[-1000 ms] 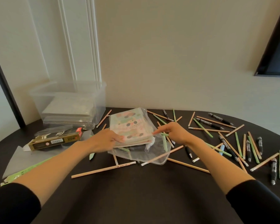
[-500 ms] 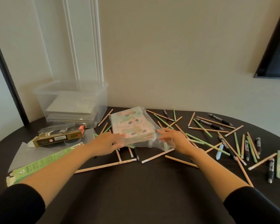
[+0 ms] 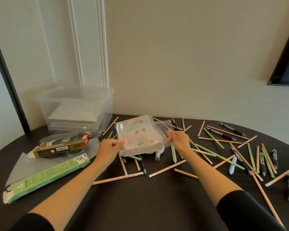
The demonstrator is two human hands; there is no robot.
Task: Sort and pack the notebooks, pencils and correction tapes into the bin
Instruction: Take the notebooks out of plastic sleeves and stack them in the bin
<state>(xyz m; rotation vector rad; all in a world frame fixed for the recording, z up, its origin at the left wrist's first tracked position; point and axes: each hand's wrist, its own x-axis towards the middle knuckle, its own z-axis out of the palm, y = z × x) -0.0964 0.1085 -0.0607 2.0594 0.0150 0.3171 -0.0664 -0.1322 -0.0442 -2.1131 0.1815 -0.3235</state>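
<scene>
change: the notebooks in their clear pouch were held lower over the pencils half a second ago; now both hands have them lifted a little, and the right has shifted onto the pouch's right edge
left hand: pinching the stack's near left corner
right hand: gripping the pouch and stack at the right side
notebooks: pastel covers with pink and dark oval spots, several stacked, tilted toward the camera, above the table centre
bin: clear, open, at the left rear, flat pale items already inside
left clutter: gold box and green box on a grey sheet
right side: pencils and pens strewn to the table edge
free room: bare dark table near the person
</scene>
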